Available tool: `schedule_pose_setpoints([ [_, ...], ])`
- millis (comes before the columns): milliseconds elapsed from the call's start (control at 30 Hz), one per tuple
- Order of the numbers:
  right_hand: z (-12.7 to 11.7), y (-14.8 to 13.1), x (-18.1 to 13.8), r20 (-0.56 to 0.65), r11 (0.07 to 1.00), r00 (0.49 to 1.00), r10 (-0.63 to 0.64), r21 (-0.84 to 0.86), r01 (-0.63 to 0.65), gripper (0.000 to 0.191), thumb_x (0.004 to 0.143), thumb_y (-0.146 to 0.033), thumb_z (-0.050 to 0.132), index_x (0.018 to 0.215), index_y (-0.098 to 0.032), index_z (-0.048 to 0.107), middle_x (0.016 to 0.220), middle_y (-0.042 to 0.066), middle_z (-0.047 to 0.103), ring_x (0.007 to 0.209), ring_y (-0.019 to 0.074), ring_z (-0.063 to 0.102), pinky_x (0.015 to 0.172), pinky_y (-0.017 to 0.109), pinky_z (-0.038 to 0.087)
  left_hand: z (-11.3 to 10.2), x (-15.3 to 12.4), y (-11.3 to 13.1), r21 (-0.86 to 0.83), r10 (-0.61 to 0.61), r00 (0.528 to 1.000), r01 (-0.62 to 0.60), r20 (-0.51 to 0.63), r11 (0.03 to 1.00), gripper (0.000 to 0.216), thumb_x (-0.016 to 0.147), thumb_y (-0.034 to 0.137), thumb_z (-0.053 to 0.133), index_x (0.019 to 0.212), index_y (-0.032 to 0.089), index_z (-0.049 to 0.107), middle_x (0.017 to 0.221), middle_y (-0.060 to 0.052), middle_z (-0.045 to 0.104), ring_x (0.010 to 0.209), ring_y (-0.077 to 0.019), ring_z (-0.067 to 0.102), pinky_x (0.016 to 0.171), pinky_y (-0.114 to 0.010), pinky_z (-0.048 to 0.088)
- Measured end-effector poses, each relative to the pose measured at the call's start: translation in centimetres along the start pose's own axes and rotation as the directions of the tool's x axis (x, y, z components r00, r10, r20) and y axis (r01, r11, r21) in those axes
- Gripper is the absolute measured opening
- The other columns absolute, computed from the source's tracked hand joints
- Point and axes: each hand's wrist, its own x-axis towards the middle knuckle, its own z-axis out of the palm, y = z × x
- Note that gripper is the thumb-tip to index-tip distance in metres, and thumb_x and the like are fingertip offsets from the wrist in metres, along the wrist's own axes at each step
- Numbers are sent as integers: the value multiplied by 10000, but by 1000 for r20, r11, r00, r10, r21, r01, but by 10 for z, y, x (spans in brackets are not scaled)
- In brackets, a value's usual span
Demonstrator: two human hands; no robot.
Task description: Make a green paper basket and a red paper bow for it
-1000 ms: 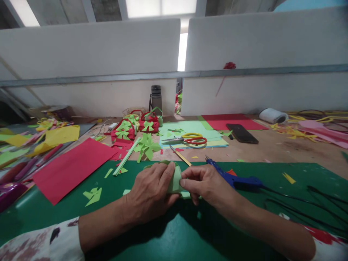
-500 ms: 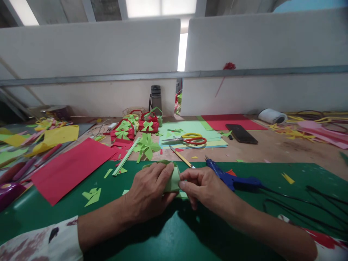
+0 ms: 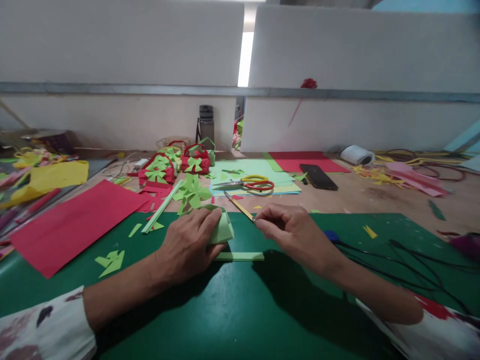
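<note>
My left hand (image 3: 193, 237) is wrapped round a small light-green paper basket (image 3: 222, 230), folded from paper, with a darker green strip along its top; the palm hides much of it. To the right, apart from the basket, my right hand (image 3: 287, 232) is closed with thumb and forefinger pinched. Its fingertips are at the handle end of a yellow craft knife (image 3: 240, 206); whether they grip it or something tiny, I cannot make out. Below the basket, a light-green paper strip (image 3: 242, 256) lies on the green mat (image 3: 225, 310). The blue glue gun (image 3: 331, 236) is mostly hidden behind my right hand.
Scissors (image 3: 258, 184) lie on pale paper sheets, with a phone (image 3: 318, 177) to their right. Red paper baskets (image 3: 195, 162) and a bottle (image 3: 206, 125) stand behind. Red paper (image 3: 78, 220) lies left; black cords (image 3: 405, 272) cross the mat at right.
My right hand has drawn away from the paper basket to the right, coming over the glue gun. The left hand keeps its hold, and the view has tipped down and turned slightly right.
</note>
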Motion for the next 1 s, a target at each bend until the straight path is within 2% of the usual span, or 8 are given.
schedule_pose_setpoints([
  [100, -4, 9, -2, 55, 971, 997, -48, -232, 60, 129, 821, -150, 536, 727, -175, 622, 649, -21, 594, 589, 107, 497, 570, 234, 342, 3, -3, -1, 24, 50, 999, -50, 7, 998, 496, 772, 324, 598, 1185, 94, 444, 1005, -139, 621, 874, -276, 598, 704, -381, 508],
  [233, 6, 15, -4, 275, 908, 958, 80, -417, 43, 120, 830, -146, 545, 773, -165, 648, 716, 20, 646, 646, 134, 549, 587, 242, 332, 8, -5, 0, 64, 123, 992, -124, 26, 990, 484, 814, 351, 555, 1198, 81, 441, 1000, -146, 625, 849, -273, 596, 686, -381, 490],
  [300, 14, 15, -5, 334, 889, 934, 123, -455, 46, 97, 810, -150, 570, 765, -168, 654, 753, 40, 665, 669, 154, 569, 564, 249, 308, 9, -5, 1, 78, 149, 988, -152, 39, 985, 472, 831, 349, 538, 1205, 80, 440, 993, -143, 627, 841, -267, 594, 676, -374, 480],
  [433, 22, 15, -5, 371, 881, 915, 159, -472, 39, 68, 762, -140, 597, 768, -162, 662, 784, 77, 686, 681, 194, 594, 516, 260, 248, 9, -4, 2, 88, 164, 984, -170, 72, 981, 477, 838, 349, 537, 1218, 79, 437, 999, -139, 625, 843, -263, 586, 677, -370, 463],
  [533, 22, 13, -6, 407, 892, 897, 172, -452, 33, 52, 742, -138, 610, 747, -172, 648, 719, 53, 681, 669, 186, 595, 514, 247, 261, 8, -4, 2, 95, 164, 983, -172, 83, 981, 471, 849, 366, 522, 1215, 80, 443, 994, -134, 628, 836, -258, 582, 676, -370, 456],
  [633, 21, 11, -8, 431, 905, 888, 160, -424, 43, 63, 728, -112, 609, 723, -174, 622, 737, 42, 674, 679, 169, 586, 533, 237, 290, 7, -3, 2, 121, 173, 982, -181, 75, 976, 452, 859, 352, 503, 1213, 77, 448, 981, -132, 630, 821, -254, 579, 665, -366, 448],
  [833, 21, 12, -14, 434, 920, 891, 133, -389, 52, 108, 709, -71, 566, 662, -168, 574, 660, 30, 640, 600, 140, 541, 517, 233, 287, 1, 1, 0, 170, 193, 981, -187, -23, 968, 421, 867, 332, 498, 1192, 68, 452, 966, -131, 633, 806, -255, 578, 651, -361, 437],
  [1000, 20, 12, -12, 368, 923, 923, 115, -382, 37, 105, 803, -132, 501, 718, -170, 550, 620, 14, 581, 532, 123, 458, 489, 242, 268, 2, 1, 0, 146, 172, 985, -166, -29, 975, 439, 858, 339, 514, 1203, 79, 438, 979, -133, 632, 824, -259, 585, 667, -366, 452],
])
